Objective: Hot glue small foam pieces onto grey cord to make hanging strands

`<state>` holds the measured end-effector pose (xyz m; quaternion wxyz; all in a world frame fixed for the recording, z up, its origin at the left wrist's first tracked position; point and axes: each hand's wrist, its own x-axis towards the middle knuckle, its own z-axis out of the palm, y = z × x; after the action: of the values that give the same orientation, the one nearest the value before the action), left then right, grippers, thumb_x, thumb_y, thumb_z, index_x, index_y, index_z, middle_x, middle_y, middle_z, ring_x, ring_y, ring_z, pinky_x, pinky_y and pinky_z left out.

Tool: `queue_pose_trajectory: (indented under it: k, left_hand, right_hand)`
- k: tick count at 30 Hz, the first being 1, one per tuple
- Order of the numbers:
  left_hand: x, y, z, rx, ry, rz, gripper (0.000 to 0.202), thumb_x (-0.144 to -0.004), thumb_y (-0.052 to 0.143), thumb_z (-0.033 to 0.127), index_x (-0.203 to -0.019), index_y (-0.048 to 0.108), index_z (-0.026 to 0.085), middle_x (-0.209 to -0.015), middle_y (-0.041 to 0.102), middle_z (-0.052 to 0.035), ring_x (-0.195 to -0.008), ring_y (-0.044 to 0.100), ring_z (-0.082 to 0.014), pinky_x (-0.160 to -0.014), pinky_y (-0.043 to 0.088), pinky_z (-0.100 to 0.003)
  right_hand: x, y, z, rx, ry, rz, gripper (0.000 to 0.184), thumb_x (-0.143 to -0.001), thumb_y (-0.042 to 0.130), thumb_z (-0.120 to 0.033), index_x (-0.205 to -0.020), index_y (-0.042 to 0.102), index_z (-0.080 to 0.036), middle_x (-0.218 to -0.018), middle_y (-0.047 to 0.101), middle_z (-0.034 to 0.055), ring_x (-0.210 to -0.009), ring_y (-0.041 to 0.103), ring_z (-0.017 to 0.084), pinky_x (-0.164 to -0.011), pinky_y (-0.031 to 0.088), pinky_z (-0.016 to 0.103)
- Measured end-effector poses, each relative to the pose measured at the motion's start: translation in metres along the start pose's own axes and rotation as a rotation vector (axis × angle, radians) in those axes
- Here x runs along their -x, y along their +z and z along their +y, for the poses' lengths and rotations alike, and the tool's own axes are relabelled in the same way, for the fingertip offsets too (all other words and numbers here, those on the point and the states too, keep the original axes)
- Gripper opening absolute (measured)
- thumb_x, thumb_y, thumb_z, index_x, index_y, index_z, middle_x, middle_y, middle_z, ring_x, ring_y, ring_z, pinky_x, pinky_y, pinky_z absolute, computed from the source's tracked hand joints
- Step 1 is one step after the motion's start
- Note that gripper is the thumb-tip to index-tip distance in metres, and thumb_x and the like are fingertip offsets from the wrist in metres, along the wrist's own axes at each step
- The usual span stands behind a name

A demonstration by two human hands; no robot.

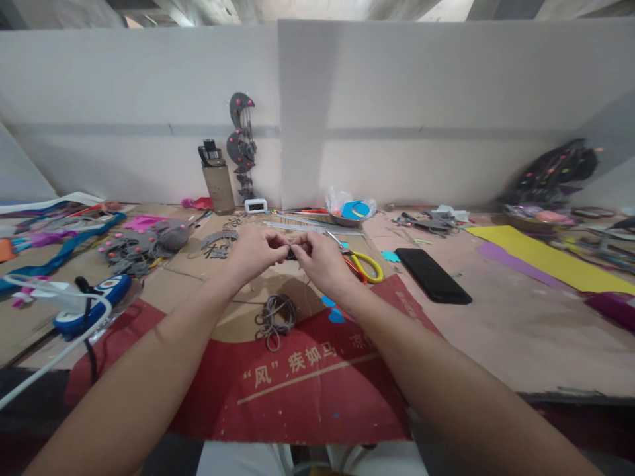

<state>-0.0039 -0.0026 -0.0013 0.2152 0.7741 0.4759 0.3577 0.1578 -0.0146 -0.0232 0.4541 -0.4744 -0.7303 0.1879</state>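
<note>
My left hand (262, 252) and my right hand (317, 256) meet over the cardboard sheet, fingertips almost touching. Both are closed in a pinch around a small dark grey piece (292, 252), mostly hidden by the fingers. Nearer to me lies a loose bundle of grey cord (278, 316), one strand trailing left. Beside my right wrist rest scissors with yellow and red handles (368, 267). Small blue cut-outs (336, 316) lie under my right forearm. Grey cut pieces (218, 241) are left of my left hand.
A black phone (432, 275) lies to the right, near yellow sheets (546, 258). At the back stand a bottle (217, 182), a small white clock (256, 205) and a bowl (347, 219). Grey felt pieces with pink balls (143, 244) and a blue power strip (94, 305) occupy the left.
</note>
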Motion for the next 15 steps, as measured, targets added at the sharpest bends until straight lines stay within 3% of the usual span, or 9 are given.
queue_pose_trajectory:
  k: [4, 7, 9, 12, 15]
  left_hand:
    - [-0.003, -0.008, -0.002, -0.120, -0.004, 0.139, 0.016, -0.070, 0.057, 0.024, -0.072, 0.070, 0.016, -0.062, 0.067, -0.0020, -0.056, 0.056, -0.0123, -0.055, 0.042, -0.023]
    - [-0.007, -0.018, -0.008, -0.211, -0.039, 0.289, 0.015, -0.069, 0.057, 0.022, -0.073, 0.070, 0.016, -0.065, 0.068, -0.0021, -0.060, 0.057, -0.0130, -0.060, 0.043, -0.024]
    - [-0.010, -0.027, -0.015, -0.248, -0.070, 0.408, 0.014, -0.067, 0.057, 0.021, -0.072, 0.069, 0.017, -0.067, 0.068, -0.0022, -0.061, 0.057, -0.0131, -0.061, 0.042, -0.024]
    - [-0.015, -0.040, -0.033, -0.184, -0.158, 0.537, 0.014, -0.067, 0.057, 0.022, -0.071, 0.068, 0.016, -0.064, 0.067, -0.0021, -0.059, 0.058, -0.0133, -0.056, 0.041, -0.022]
    - [-0.021, -0.049, -0.053, 0.019, -0.256, 0.625, 0.012, -0.065, 0.059, 0.023, -0.072, 0.066, 0.016, -0.055, 0.062, -0.0002, -0.051, 0.056, -0.0124, -0.049, 0.039, -0.021]
  right_hand:
    - [0.001, 0.001, 0.000, -0.136, 0.021, -0.011, 0.024, -0.084, 0.051, -0.031, -0.103, 0.053, -0.017, -0.078, 0.060, 0.0016, -0.069, 0.054, 0.014, -0.067, 0.041, 0.028]
    - [0.001, 0.000, -0.003, -0.159, 0.012, -0.068, 0.018, -0.085, 0.049, -0.031, -0.091, 0.059, -0.018, -0.080, 0.061, 0.0015, -0.071, 0.053, 0.013, -0.069, 0.040, 0.028]
    - [0.001, -0.002, -0.006, -0.219, 0.052, -0.132, 0.018, -0.085, 0.049, -0.032, -0.085, 0.061, -0.018, -0.073, 0.057, -0.0008, -0.064, 0.049, 0.011, -0.062, 0.038, 0.026]
    - [0.000, -0.007, -0.012, -0.422, 0.179, -0.223, 0.021, -0.084, 0.050, -0.036, -0.084, 0.061, -0.018, -0.061, 0.046, -0.0051, -0.050, 0.036, 0.007, -0.049, 0.030, 0.022]
    - [0.000, -0.018, -0.019, -0.650, 0.266, -0.273, 0.023, -0.082, 0.053, -0.040, -0.085, 0.061, -0.018, -0.058, 0.038, -0.0069, -0.045, 0.026, 0.005, -0.044, 0.022, 0.021]
